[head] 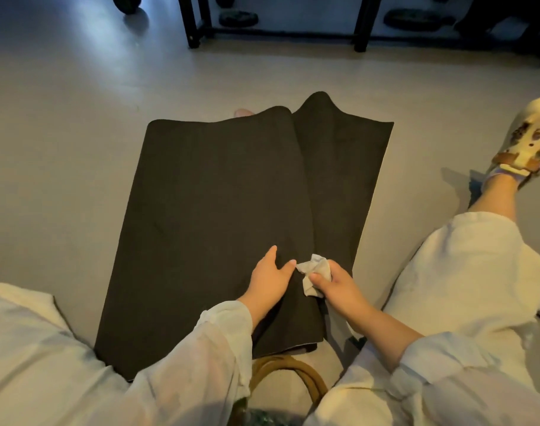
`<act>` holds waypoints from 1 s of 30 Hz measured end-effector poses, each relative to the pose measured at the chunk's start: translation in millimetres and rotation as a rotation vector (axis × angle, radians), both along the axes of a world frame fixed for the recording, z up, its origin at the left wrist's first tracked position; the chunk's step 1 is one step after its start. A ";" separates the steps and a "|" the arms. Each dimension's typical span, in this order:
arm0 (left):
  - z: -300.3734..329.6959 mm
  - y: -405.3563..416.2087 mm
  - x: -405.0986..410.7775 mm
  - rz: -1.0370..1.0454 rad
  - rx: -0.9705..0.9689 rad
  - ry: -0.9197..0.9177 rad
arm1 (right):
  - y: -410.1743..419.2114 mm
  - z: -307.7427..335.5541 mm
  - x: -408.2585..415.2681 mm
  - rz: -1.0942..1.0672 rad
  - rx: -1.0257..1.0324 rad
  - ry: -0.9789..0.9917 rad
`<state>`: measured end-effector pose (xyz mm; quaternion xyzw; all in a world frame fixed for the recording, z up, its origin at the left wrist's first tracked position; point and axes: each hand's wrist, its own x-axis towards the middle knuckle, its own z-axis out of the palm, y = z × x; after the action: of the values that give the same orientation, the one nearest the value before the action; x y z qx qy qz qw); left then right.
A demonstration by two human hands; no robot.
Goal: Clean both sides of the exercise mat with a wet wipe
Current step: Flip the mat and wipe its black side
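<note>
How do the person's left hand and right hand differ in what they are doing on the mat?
The left hand lies flat with straight fingers on the mat; the right hand is curled, pinching a crumpled wet wipe. The left holds nothing; the right holds the wipe. Both are over the mat's near end.

The room is dim and warm in tone, with the brightest patch a cool bluish sheen on the floor at the far left. The dark exercise mat swallows most of its own texture, its fold showing only as a faint tonal step. A soft shadow falls to the left of the sandalled foot. The white sleeves near the bottom edge look smeared and soft. Straight lines bow toward the corners, and the black rack legs lean outward.
</note>
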<state>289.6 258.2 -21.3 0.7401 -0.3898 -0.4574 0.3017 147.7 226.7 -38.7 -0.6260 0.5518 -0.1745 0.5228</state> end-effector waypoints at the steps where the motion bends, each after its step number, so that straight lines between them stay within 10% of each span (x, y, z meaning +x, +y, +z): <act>1: 1.7 -1.8 6.5 0.058 -0.001 0.050 | 2.2 3.4 3.1 0.018 -0.014 -0.005; 13: 14.9 -18.1 46.8 0.014 0.106 -0.055 | -14.6 19.3 34.4 0.053 -0.127 -0.133; 19: 15.4 -24.6 34.5 -0.106 0.126 -0.260 | -89.8 27.9 30.3 -0.264 -0.263 0.077; 30: -8.0 -29.2 52.3 -0.016 0.180 -0.006 | -201.4 34.4 76.2 -0.115 -0.275 0.513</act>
<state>341.9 228.9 -29.3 0.7625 -0.3537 -0.4908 0.2293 223.9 25.3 -4.3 -0.6821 0.6718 -0.1130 0.2658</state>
